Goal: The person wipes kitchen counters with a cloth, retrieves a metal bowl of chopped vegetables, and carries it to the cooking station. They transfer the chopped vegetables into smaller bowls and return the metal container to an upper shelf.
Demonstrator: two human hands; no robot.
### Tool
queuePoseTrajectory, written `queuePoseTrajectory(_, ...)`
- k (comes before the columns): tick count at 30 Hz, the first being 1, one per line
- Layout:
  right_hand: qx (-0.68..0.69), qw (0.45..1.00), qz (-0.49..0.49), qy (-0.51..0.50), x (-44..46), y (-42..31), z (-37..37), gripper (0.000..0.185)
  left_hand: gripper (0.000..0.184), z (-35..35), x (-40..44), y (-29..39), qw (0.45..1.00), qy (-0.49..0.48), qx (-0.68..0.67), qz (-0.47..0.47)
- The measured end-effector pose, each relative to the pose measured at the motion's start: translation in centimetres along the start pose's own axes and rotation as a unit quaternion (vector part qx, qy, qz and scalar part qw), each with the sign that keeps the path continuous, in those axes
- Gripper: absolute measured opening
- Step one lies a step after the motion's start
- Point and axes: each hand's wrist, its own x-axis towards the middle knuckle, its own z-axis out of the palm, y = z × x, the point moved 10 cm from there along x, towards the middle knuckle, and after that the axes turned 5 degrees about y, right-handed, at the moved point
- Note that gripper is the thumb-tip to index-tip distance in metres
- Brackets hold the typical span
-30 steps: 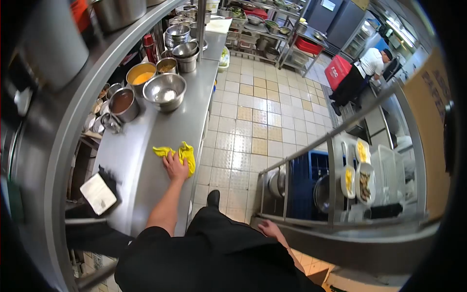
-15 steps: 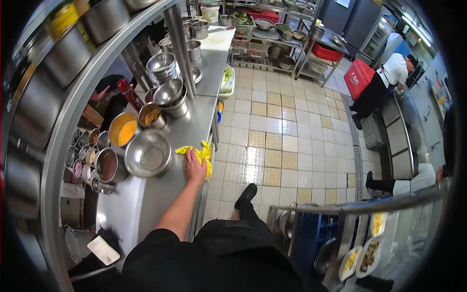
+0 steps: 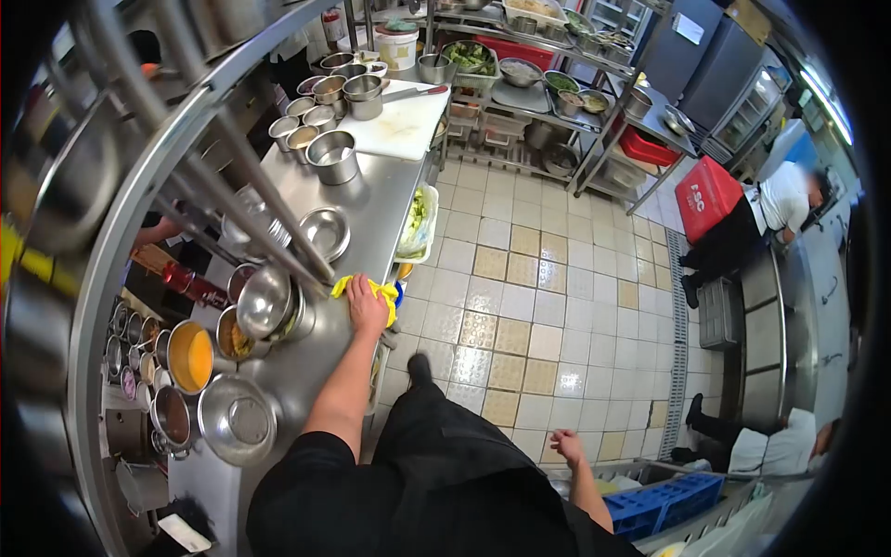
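Observation:
My left hand (image 3: 368,311) presses a yellow cloth (image 3: 388,295) onto the steel counter (image 3: 357,218), close to its aisle-side edge. The cloth sticks out on both sides of my fingers. Beside it, past a metal post, stand a shiny steel bowl (image 3: 264,302) and a smaller bowl (image 3: 325,234). A wide steel bowl (image 3: 238,420) rests closer to me, by a pot of orange liquid (image 3: 190,357). Over the floor at my other side hangs my right hand (image 3: 567,446), its fingers loosely bent and apart, holding nothing visible.
Farther along the counter are a white cutting board (image 3: 399,125) with a knife (image 3: 415,91) and several steel pots (image 3: 332,156). A tub of greens (image 3: 418,223) sits against the counter's side. A blue crate (image 3: 664,506) lies at right. Two co-workers (image 3: 780,200) are across the aisle.
I have stepped forward along the counter, and my left hand has carried the yellow cloth farther along its edge. My right hand has come into view.

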Motion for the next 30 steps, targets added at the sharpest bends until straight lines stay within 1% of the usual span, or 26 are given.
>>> queuePoseTrajectory(1, 0.009, 1.0, -0.014, 0.015, 1.3, -2.5, -0.8, 0.02, 0.062, 1.3, 2.1, 0.7, 1.0, 0.005, -0.011, -0.007)
queuePoseTrajectory(4, -0.039, 0.997, 0.024, 0.054, 4.6, -6.6, -2.3, 0.023, 0.062, 3.9, 8.6, 3.2, 0.997, 0.039, -0.056, -0.033)
queuePoseTrajectory(5, -0.044, 0.997, 0.047, 0.044, 5.7, -7.4, -2.1, 0.028, 0.062, 5.1, 11.1, 3.8, 0.996, 0.063, -0.061, -0.03)
queuePoseTrajectory(8, -0.095, 0.989, 0.098, 0.051, 5.9, -10.1, -1.3, 0.024, 0.059, 8.1, 18.1, 5.0, 0.989, 0.038, -0.121, -0.081)
queuePoseTrajectory(9, -0.176, 0.978, 0.11, 0.014, 5.1, -12.7, -0.1, 0.025, 0.059, 9.0, 20.4, 5.2, 0.986, 0.047, -0.13, -0.095)
queuePoseTrajectory(11, -0.273, 0.958, -0.021, -0.085, 6.6, -17.0, 2.8, 0.029, 0.058, 11.2, 24.9, 5.3, 0.984, 0.075, -0.123, -0.106)
queuePoseTrajectory(12, -0.254, 0.965, 0.039, -0.056, 6.7, -18.7, 3.1, 0.03, 0.057, 12.0, 26.9, 5.6, 0.983, 0.087, -0.12, -0.111)
queuePoseTrajectory(15, -0.072, 0.995, 0.033, 0.058, 9.2, -23.4, 3.6, 0.032, 0.056, 13.9, 32.3, 5.5, 0.982, 0.108, -0.113, -0.102)
queuePoseTrajectory(16, -0.052, 0.996, 0.03, 0.065, 10.1, -24.9, 4.1, 0.029, 0.056, 14.4, 33.8, 5.2, 0.982, 0.117, -0.109, -0.104)
queuePoseTrajectory(18, -0.094, 0.994, 0.031, 0.043, 11.3, -28.0, 5.4, 0.04, 0.055, 15.4, 36.6, 4.4, 0.979, 0.14, -0.103, -0.107)
queuePoseTrajectory(19, -0.111, 0.993, 0.028, 0.029, 11.9, -29.3, 6.0, 0.041, 0.054, 15.7, 37.7, 4.0, 0.977, 0.148, -0.115, -0.105)
queuePoseTrajectory(21, -0.15, 0.988, 0.021, 0.002, 13.1, -32.0, 6.7, 0.043, 0.051, 16.3, 39.4, 3.1, 0.976, 0.126, -0.122, -0.127)
queuePoseTrajectory(22, -0.164, 0.986, 0.033, -0.004, 13.7, -33.1, 6.8, 0.044, 0.05, 16.5, 39.9, 3.0, 0.975, 0.116, -0.124, -0.14)
queuePoseTrajectory(23, -0.178, 0.983, 0.046, -0.011, 14.4, -34.2, 6.9, 0.045, 0.048, 16.4, 39.9, 2.9, 0.974, 0.141, -0.111, -0.14)
queuePoseTrajectory(24, -0.191, 0.98, 0.058, -0.019, 15.1, -35.1, 6.8, 0.046, 0.047, 16.5, 39.9, 2.9, 0.974, 0.141, -0.109, -0.138)
queuePoseTrajectory(28, -0.189, 0.979, 0.059, -0.041, 21.3, -36.3, 5.3, 0.044, 0.045, 16.6, 39.9, 2.8, 0.978, 0.142, -0.088, -0.125)
queuePoseTrajectory(29, -0.151, 0.985, 0.06, -0.052, 24.3, -34.7, 4.7, 0.045, 0.044, 16.6, 39.9, 2.8, 0.979, 0.143, -0.082, -0.124)
queuePoseTrajectory(30, -0.212, 0.97, 0.002, -0.119, 27.1, -34.9, 4.9, 0.046, 0.044, 16.6, 40.1, 3.1, 0.978, 0.149, -0.077, -0.123)
